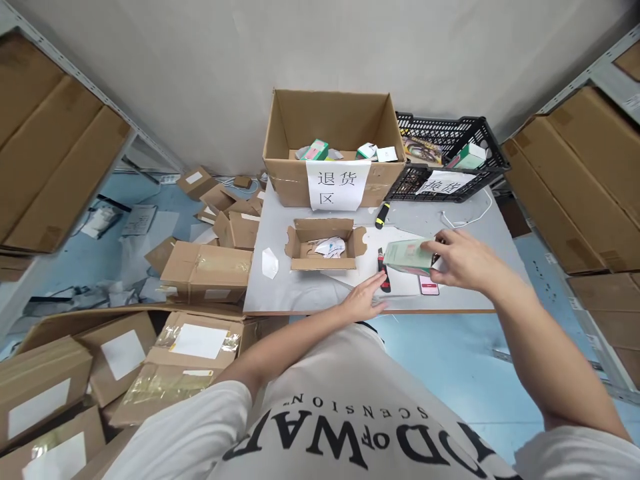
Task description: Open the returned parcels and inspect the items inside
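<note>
My right hand [455,259] grips a pale green product box [407,255] by its right end, holding it over the right part of the table. Near the table's front edge, my left hand [364,299] has its fingers stretched out, close to a red and black box cutter [384,275]. To its upper left stands a small opened cardboard box [324,264] with a crumpled white and blue item [331,247] inside. Partly hidden under the green box, a phone [429,287] lies with a lit screen.
A large carton [287,183] with a paper sign holds several small boxes at the back, beside a black crate [450,192]. A yellow and black cutter [383,215] lies before them. Cardboard boxes [207,267] pile up on the left; shelves of cartons [590,173] flank the table.
</note>
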A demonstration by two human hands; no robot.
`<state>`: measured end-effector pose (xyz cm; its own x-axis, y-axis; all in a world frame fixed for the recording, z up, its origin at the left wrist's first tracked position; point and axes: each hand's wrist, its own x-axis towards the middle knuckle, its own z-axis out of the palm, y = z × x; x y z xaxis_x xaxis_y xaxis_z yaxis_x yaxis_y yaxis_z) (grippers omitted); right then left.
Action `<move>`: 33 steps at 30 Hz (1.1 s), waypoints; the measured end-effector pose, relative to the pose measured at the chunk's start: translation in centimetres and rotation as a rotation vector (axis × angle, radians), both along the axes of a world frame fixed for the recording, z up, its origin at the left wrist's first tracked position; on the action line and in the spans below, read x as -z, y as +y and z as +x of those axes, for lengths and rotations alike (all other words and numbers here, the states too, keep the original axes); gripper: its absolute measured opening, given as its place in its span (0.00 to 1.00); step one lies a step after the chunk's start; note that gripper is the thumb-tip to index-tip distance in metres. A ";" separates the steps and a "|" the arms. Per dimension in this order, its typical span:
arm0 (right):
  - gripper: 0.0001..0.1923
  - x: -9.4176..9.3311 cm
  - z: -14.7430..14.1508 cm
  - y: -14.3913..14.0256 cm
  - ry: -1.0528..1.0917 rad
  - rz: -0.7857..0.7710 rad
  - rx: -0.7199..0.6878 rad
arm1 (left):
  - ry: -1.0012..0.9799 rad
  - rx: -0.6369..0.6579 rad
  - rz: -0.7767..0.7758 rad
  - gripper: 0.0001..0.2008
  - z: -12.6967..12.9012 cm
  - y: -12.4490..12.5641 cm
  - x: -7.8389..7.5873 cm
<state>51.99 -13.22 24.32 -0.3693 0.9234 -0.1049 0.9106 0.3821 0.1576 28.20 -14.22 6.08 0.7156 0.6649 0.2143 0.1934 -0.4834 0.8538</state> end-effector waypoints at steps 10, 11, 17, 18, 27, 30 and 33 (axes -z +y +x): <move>0.29 12.0 -8.0 2.1 -0.005 -0.352 -0.135 | 0.141 -0.147 -0.256 0.46 0.8 1.6 6.2; 0.30 12.7 -8.7 2.2 -0.003 -0.363 -0.151 | 0.133 -0.182 -0.265 0.46 0.6 1.7 6.6; 0.37 14.8 -9.0 1.8 0.270 -0.329 -0.154 | 0.088 -0.292 -0.265 0.41 -0.4 2.2 7.5; 0.40 15.1 -8.3 1.7 0.351 -0.316 -0.137 | 0.097 -0.289 -0.266 0.39 -0.7 2.5 7.6; 0.41 17.5 -4.6 -0.3 0.607 -0.212 0.063 | 0.046 -0.236 -0.352 0.38 -1.5 4.0 8.9; 0.33 17.2 -4.8 -0.8 0.693 -0.102 0.047 | 0.032 -0.234 -0.339 0.37 -1.2 4.4 9.0; 0.20 17.2 -5.1 -1.9 0.763 0.014 0.059 | 0.038 -0.240 -0.288 0.37 -0.9 5.2 8.7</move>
<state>46.93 -15.13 7.17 -0.2846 0.9432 0.1714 0.7880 0.3320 -0.5185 27.26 -9.02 -2.62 0.5362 0.8436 -0.0293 0.3058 -0.1618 0.9383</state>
